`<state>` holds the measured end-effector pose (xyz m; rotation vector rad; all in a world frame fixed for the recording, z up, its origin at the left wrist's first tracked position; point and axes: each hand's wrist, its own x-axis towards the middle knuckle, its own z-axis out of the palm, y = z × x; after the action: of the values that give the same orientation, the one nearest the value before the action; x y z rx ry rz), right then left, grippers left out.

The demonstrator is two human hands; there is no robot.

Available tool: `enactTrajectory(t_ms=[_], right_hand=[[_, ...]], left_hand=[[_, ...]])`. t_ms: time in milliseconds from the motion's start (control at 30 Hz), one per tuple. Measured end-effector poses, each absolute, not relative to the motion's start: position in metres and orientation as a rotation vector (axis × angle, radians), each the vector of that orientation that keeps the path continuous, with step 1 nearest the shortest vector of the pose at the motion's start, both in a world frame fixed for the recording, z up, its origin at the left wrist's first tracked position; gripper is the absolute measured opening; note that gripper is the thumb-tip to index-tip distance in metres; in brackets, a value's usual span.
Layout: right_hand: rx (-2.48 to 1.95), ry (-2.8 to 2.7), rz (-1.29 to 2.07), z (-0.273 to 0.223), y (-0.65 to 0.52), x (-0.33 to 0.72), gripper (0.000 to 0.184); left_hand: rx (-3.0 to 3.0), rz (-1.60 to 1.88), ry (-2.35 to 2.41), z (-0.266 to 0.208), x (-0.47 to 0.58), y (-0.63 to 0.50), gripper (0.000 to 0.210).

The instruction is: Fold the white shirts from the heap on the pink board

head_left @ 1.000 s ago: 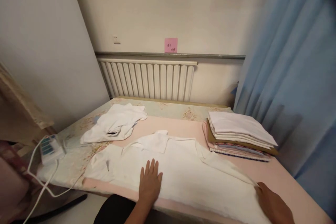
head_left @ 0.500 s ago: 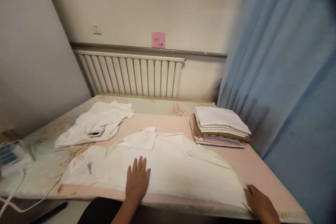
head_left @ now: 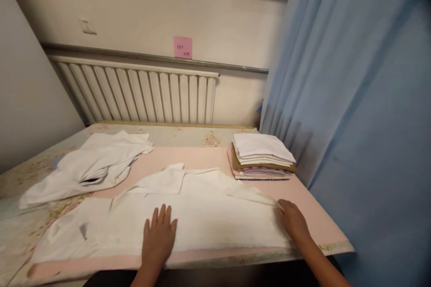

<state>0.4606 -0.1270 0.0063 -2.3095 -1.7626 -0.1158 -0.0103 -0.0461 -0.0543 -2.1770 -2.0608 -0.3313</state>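
A white shirt (head_left: 208,215) lies spread across the pink cloth near the table's front edge, its collar part folded over at the upper middle. My left hand (head_left: 158,235) rests flat on the shirt, fingers spread. At the shirt's right end, my right hand (head_left: 293,223) pinches the upper corner of the fabric between thumb and fingers. The left end of the shirt is wrinkled and uneven.
Behind on the left lies a crumpled heap of white clothing (head_left: 90,166). A stack of folded clothes (head_left: 262,154) stands at the back right. The pink cloth (head_left: 323,224) covers part of the flowered tablecloth (head_left: 212,139). A blue curtain (head_left: 336,98) hangs along the right.
My right hand has moved up the shirt's right edge, from the lower corner to the upper one. My left hand stays flat on the shirt. The view has turned slightly right.
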Motion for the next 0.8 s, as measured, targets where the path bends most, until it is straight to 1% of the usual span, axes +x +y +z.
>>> enactTrajectory(t_ms=[100, 233, 333, 433, 567, 600, 700, 800], right_hand=[[-2.122, -1.825, 0.123, 0.023, -0.084, 0.443, 0.036], [-2.048, -1.871, 0.28, 0.029, -0.028, 0.421, 0.045], [-1.998, -1.91, 0.368, 0.026, 0.0, 0.405, 0.042], [-1.969, -1.934, 0.402, 0.021, 0.014, 0.39, 0.033], [-2.034, -1.826, 0.277, 0.022, 0.018, 0.387, 0.012], [-2.062, -1.762, 0.206, 0.024, 0.018, 0.391, 0.013], [-2.138, -1.549, -0.007, 0.032, 0.016, 0.406, 0.024], [-2.171, -1.445, -0.112, 0.041, 0.014, 0.419, 0.024]], left_hand=[[-2.174, -0.279, -2.091, -0.053, -0.009, -0.046, 0.058], [-2.174, -0.275, -2.107, -0.053, -0.009, -0.046, 0.059], [-2.17, -0.291, -2.091, -0.054, -0.01, -0.046, 0.058], [-2.164, -0.309, -2.064, -0.053, -0.01, -0.047, 0.058], [-2.16, -0.297, -2.065, -0.052, -0.008, -0.047, 0.057], [-2.16, -0.29, -2.067, -0.051, -0.008, -0.047, 0.057], [-2.159, -0.274, -2.065, -0.051, -0.007, -0.047, 0.057], [-2.153, -0.27, -2.061, -0.051, -0.007, -0.047, 0.058]])
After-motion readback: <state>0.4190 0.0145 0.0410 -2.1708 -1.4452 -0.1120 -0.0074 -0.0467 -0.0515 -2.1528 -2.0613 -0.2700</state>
